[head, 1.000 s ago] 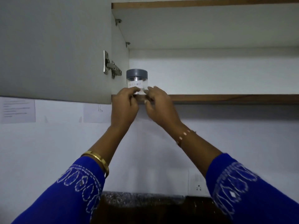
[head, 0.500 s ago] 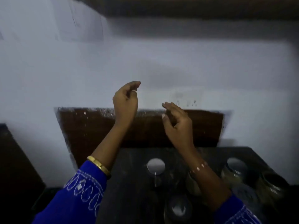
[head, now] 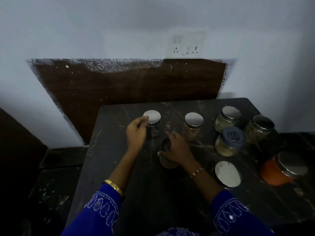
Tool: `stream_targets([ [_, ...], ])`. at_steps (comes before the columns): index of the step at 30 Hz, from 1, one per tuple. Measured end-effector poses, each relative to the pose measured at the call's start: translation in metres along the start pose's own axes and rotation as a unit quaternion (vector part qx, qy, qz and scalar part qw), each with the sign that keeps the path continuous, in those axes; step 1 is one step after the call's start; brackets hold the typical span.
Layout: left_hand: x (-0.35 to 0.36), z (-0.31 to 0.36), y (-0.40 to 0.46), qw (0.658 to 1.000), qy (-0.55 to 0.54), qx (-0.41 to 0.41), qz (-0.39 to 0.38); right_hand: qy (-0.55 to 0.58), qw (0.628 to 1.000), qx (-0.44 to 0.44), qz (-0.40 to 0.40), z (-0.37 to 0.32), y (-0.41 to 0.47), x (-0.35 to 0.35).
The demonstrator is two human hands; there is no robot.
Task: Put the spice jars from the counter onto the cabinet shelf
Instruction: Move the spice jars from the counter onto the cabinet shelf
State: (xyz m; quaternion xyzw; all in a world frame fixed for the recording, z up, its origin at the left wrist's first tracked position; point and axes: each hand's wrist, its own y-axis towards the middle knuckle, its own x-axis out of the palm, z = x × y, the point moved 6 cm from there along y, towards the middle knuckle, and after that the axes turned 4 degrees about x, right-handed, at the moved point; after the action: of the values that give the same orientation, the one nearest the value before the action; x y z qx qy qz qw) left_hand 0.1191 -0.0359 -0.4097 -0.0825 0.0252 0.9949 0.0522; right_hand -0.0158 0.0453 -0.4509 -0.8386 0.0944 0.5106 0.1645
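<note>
I see the left hand [head: 136,133] loosely curled, holding nothing, beside a steel-lidded jar [head: 152,123]; right hand [head: 177,149] grip curled round the centre jar [head: 167,160] standing on the dark tabletop [head: 119,150]; other jars [head: 229,141] stand rightward.

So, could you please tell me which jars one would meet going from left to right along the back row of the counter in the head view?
Steel-lidded jar by the left hand → second steel-lidded jar → jar of pale spice → dark-lidded jar at the far right.
</note>
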Motion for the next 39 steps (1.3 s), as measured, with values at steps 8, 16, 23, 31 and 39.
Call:
stream_targets([
  [8,0.012,-0.047,-0.044,0.993,0.000,-0.102,-0.060,0.061,0.997,0.030,0.030,0.016,-0.004,0.005],
  [16,-0.004,-0.033,-0.048,0.952,-0.124,-0.236,-0.149,0.413,0.907,-0.084,-0.001,-0.016,-0.022,-0.065],
  [23,0.007,0.004,-0.065,0.862,-0.310,-0.284,-0.282,0.503,0.858,-0.104,0.001,-0.023,-0.029,-0.086],
  [31,0.008,0.041,-0.050,0.928,-0.316,-0.084,-0.181,0.606,0.793,-0.033,0.046,-0.030,-0.025,-0.089],
  [39,0.002,0.070,-0.035,0.947,-0.283,0.025,-0.147,0.621,0.778,-0.083,0.053,-0.054,-0.026,-0.116],
])
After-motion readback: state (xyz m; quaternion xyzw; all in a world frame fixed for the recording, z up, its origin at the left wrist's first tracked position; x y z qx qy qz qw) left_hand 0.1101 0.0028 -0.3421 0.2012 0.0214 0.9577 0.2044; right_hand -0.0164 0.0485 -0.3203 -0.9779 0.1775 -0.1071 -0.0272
